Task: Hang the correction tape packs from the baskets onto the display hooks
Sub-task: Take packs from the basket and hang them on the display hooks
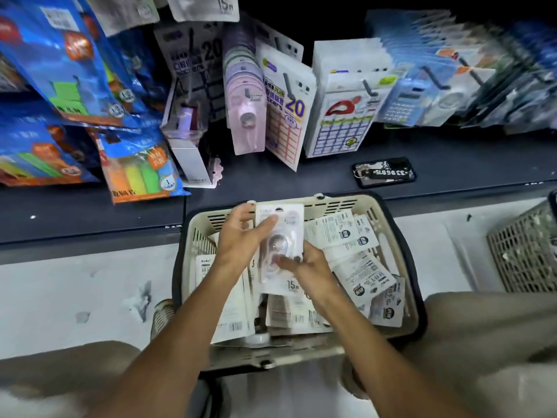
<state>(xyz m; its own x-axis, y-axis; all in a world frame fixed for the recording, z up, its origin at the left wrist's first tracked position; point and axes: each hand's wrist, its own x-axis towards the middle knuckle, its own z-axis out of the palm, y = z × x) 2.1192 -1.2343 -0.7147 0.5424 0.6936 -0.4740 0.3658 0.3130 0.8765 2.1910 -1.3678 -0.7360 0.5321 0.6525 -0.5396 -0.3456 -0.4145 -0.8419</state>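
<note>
Held pack: a white correction tape pack (280,236) is upright over the cream basket (388,236), above its far half.
Left hand: the left hand (241,236) grips the pack's left edge, thumb across its front.
Right hand: the right hand (304,263) pinches the pack's lower part; its fingertips are partly hidden.
Loose packs: more packs (358,273) lie heaped in the basket, print blurred.
Hooks: display hooks (369,87) jut from hanging goods above the dark shelf (452,164).
Edges: a phone (384,171) lies on the shelf just behind the basket; a grey basket (524,251) is cut off at right.
</note>
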